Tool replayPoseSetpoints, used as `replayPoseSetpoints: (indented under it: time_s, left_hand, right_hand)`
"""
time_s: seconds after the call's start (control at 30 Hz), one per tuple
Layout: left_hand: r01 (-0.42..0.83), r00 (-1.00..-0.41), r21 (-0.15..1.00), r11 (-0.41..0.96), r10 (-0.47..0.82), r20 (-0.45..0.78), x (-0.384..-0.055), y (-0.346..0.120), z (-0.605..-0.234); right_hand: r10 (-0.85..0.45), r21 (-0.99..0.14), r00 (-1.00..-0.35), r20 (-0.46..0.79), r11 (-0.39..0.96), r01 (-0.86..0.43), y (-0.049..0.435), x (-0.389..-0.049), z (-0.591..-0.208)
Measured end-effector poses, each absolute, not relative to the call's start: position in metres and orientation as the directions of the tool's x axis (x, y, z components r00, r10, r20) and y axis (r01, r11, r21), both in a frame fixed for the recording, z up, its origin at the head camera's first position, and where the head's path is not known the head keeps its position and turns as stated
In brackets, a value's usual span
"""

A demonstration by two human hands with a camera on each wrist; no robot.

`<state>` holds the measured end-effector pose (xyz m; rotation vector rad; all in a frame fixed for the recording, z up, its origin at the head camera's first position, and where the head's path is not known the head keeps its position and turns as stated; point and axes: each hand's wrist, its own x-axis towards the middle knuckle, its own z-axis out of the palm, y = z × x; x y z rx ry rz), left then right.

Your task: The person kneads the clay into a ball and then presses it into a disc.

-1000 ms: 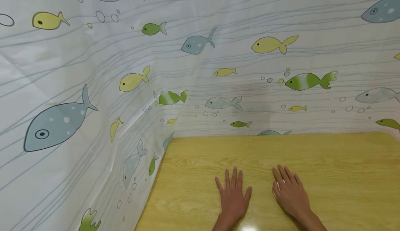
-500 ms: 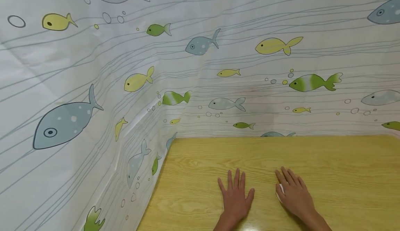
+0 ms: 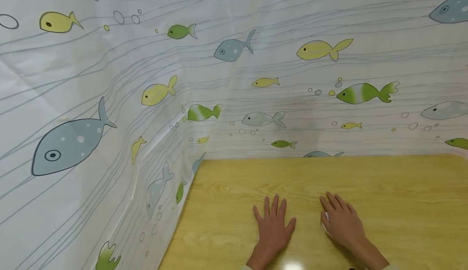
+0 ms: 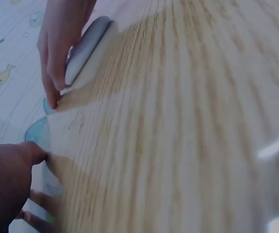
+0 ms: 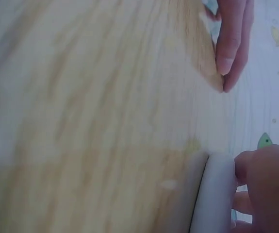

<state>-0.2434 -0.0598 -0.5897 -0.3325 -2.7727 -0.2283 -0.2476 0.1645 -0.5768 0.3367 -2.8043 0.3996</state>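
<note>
In the head view my left hand [image 3: 272,229] lies flat on the wooden tabletop, fingers spread, with nothing under it that shows. To its right, my right hand [image 3: 343,223] covers a white, smooth, rounded computer mouse [image 3: 324,226]; only a sliver shows by the thumb. From the left wrist, the mouse [image 4: 87,51] appears as a low, pale form under the right hand [image 4: 61,36]. The right wrist view has the thumb against the side of the white mouse [image 5: 214,194], while other fingers reach past it. Its underside is hidden.
The yellow wood-grain table [image 3: 226,197] runs back to a wall [image 3: 321,71] papered with printed fish. A second papered wall [image 3: 91,83] borders the table's left edge. Light reflects off the tabletop near the front.
The head view has shifted slightly. A second ago the mouse was barely visible; now its white edge shows beside the right thumb. The left hand stays flat in about the same place.
</note>
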Motion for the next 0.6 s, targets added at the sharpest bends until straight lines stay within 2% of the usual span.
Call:
replayPoseSetpoints:
  time_s: [0.13, 0.27, 0.6]
  left_hand:
    - [0.269, -0.906, 0.121, 0.955, 0.209, 0.369, -0.25, -0.062, -0.592]
    - [0.275, -0.908, 0.141, 0.951, 0.209, 0.364, -0.252, -0.066, -0.594]
    - [0.282, -0.955, 0.302, 0.911, 0.236, 0.183, -0.248, -0.073, -0.572]
  right_hand:
    - [-0.19, -0.222, -0.928, 0.322, 0.937, -0.269, 0.164, -0.252, -0.573]
    - [-0.196, -0.228, -0.94, 0.28, 0.937, -0.264, 0.164, -0.255, -0.571]
    - [-0.222, -0.294, -0.953, 0.205, 0.915, -0.276, 0.168, -0.258, -0.562]
